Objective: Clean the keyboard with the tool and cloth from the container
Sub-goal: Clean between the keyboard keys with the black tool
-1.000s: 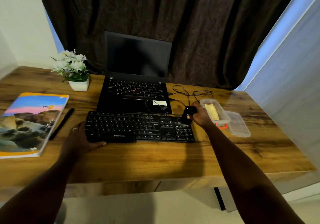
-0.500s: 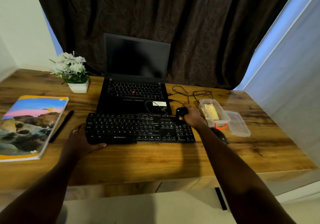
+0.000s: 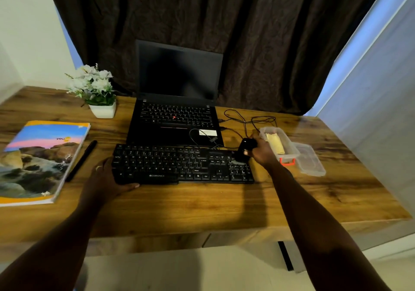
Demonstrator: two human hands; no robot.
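Keyboard [image 3: 179,164] lies parallel to the desk's [image 3: 202,205] front edge, roughly centred. Left hand [image 3: 107,178] grips its left front corner, thumb curled along the front rim. Right hand [image 3: 261,153] has fingers wrapped round a small black tool [image 3: 244,148] over the numpad end; contact unclear. Keyboard looks like stiff, light plastic that will probably skate on wood, so brace the corner, not the keys. Toward the right edge: open container [image 3: 289,146], folded yellow cloth [image 3: 275,143] inside, lid [image 3: 308,161] just beside it. Cloth looks soft; pinch an edge. Laptop [image 3: 177,120] sits at the back edge.

Open black laptop [image 3: 177,120] mid-desk [image 3: 202,203], white-potted flowers [image 3: 94,88] left of it, book [image 3: 42,158] and pen [image 3: 82,160] far left, dark curtain [image 3: 247,32] behind.
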